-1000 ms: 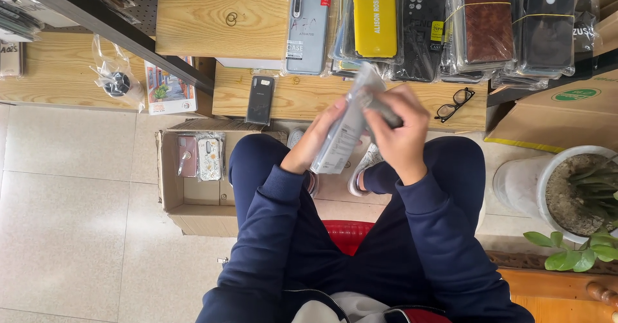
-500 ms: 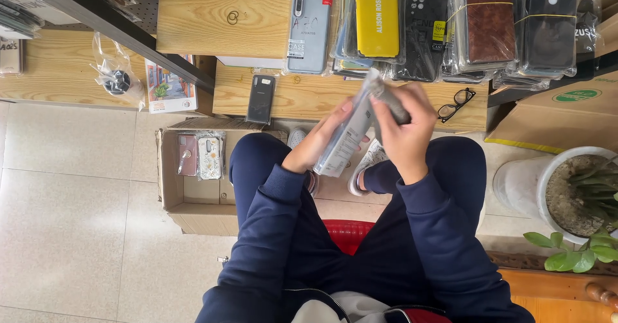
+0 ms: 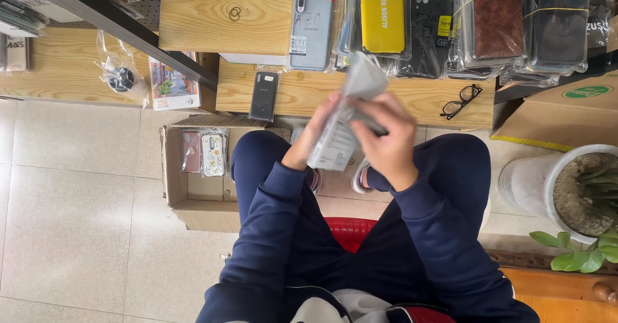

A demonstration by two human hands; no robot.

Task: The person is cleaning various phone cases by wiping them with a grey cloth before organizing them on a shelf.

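Navy blue sweatshirt with ribbed cuffs, matching navy trousers, what look like light sneakers; bare left hand (image 3: 320, 126) and right hand (image 3: 384, 139).

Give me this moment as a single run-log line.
left hand: holds clear plastic phone-case sleeve | right hand: grips same sleeve's dark contents | below: open cardboard box

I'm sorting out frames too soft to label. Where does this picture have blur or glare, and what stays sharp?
Head view: the clear packet between the left hand and right hand is smeared by motion blur, both hands slightly soft; the glasses, the dark phone case and the cardboard box are sharp; light glare sits on the plastic sleeves of the hanging cases.
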